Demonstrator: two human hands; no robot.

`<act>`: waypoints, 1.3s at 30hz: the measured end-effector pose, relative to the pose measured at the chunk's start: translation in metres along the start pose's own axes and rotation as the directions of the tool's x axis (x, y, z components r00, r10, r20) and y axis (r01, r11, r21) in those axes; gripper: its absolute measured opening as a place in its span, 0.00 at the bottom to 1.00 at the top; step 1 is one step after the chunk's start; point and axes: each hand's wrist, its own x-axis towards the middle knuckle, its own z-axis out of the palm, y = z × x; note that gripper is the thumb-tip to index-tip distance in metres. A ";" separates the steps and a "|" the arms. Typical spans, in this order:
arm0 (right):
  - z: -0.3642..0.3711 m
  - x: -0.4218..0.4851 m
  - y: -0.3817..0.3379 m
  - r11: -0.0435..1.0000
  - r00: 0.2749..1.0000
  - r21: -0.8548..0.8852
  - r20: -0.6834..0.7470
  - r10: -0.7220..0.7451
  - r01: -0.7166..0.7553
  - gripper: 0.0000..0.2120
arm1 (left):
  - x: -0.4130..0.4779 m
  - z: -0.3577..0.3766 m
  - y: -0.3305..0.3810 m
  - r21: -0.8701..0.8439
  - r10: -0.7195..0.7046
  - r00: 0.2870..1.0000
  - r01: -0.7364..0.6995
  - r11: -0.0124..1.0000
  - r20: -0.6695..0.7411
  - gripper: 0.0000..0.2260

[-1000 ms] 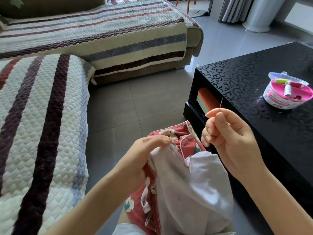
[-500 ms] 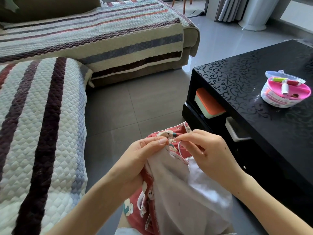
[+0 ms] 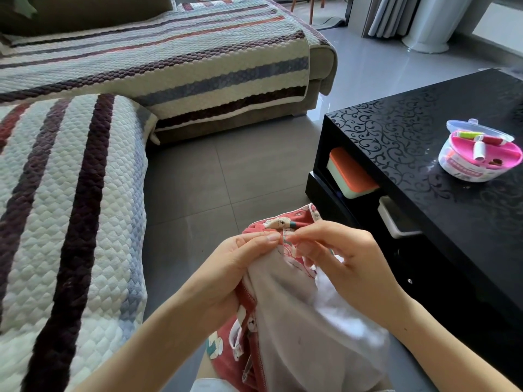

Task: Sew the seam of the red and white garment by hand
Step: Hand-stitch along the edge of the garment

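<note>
A living room with a grey tiled floor point(image 3: 198, 179) fills the frame. A sofa point(image 3: 70, 193) under a quilted cover striped cream, purple and blue takes up the left side and the upper left. A glossy black tabletop point(image 3: 424, 131) with a swirl pattern sits at the right. At lower centre a red and white garment point(image 3: 297, 321) hangs bunched between two bare hands. The left hand point(image 3: 235, 267) pinches its printed red edge between thumb and forefinger. The right hand point(image 3: 345, 258), fingertips almost touching the left, pinches the same edge; whether it also holds a needle cannot be told. A round pink sewing kit point(image 3: 478, 154) with thread spools stands open on the tabletop at right. An orange-lidded box point(image 3: 351, 172) rests on the shelf beneath.
</note>
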 end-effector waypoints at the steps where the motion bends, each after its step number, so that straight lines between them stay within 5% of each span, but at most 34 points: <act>1: 0.000 0.000 -0.004 0.993 0.998 0.104 -0.018 0.063 -0.061 0.05 | 0.000 0.000 -0.001 0.004 -0.006 1.000 0.006 1.000 -0.008 0.18; 5: -0.003 0.004 -0.016 0.873 0.969 0.460 -0.091 0.229 -0.163 0.07 | -0.001 0.000 -0.003 0.023 -0.002 1.000 0.002 1.000 -0.030 0.18; 12: -0.042 0.017 0.009 0.397 0.842 0.854 0.084 0.532 -0.336 0.17 | -0.006 -0.007 -0.002 0.067 0.051 0.997 -0.048 0.997 -0.052 0.19; 16: -0.079 0.030 0.046 -0.006 0.684 0.991 0.097 0.723 -0.134 0.08 | -0.010 -0.007 0.001 0.072 0.075 0.997 -0.074 0.995 -0.022 0.06; 19: -0.110 0.034 0.093 -0.230 0.564 0.969 0.144 0.813 0.084 0.10 | -0.015 -0.002 0.004 0.049 0.101 0.995 -0.100 0.994 -0.006 0.12; 21: -0.123 0.038 0.123 -0.052 0.408 0.998 0.035 0.912 0.032 0.09 | -0.016 0.001 0.005 0.051 0.118 0.993 -0.118 0.992 -0.002 0.14; 23: -0.118 0.042 0.132 0.275 0.263 0.933 -0.212 0.941 -0.233 0.13 | -0.017 0.001 0.006 0.057 0.128 0.992 -0.128 0.990 0.001 0.13; 24: -0.110 0.043 0.125 0.434 0.292 0.813 -0.339 0.895 -0.388 0.14 | -0.017 0.000 0.005 0.061 0.128 0.992 -0.128 0.990 -0.003 0.13; 25: -0.098 0.043 0.113 0.583 0.403 0.629 -0.423 0.812 -0.514 0.14 | -0.018 0.000 0.006 0.061 0.123 0.992 -0.122 0.991 -0.006 0.12; 27: -0.066 0.043 0.075 0.766 0.681 0.269 -0.350 0.643 -0.584 0.09 | -0.016 -0.003 0.004 0.057 0.113 0.994 -0.113 0.992 0.000 0.11; 29: -0.039 0.038 0.040 0.840 0.844 0.168 -0.071 0.532 -0.516 0.06 | -0.015 -0.002 0.005 0.061 0.108 0.994 -0.108 0.992 0.012 0.10; 32: -0.018 0.026 0.015 0.857 0.846 0.165 0.333 0.417 -0.488 0.11 | -0.016 -0.001 0.007 0.073 0.116 0.993 -0.118 0.990 0.024 0.11; 39: -0.011 0.019 0.022 0.895 0.817 0.088 0.454 0.355 -0.437 0.07 | -0.020 0.002 0.011 0.066 0.128 0.991 -0.130 0.989 0.043 0.13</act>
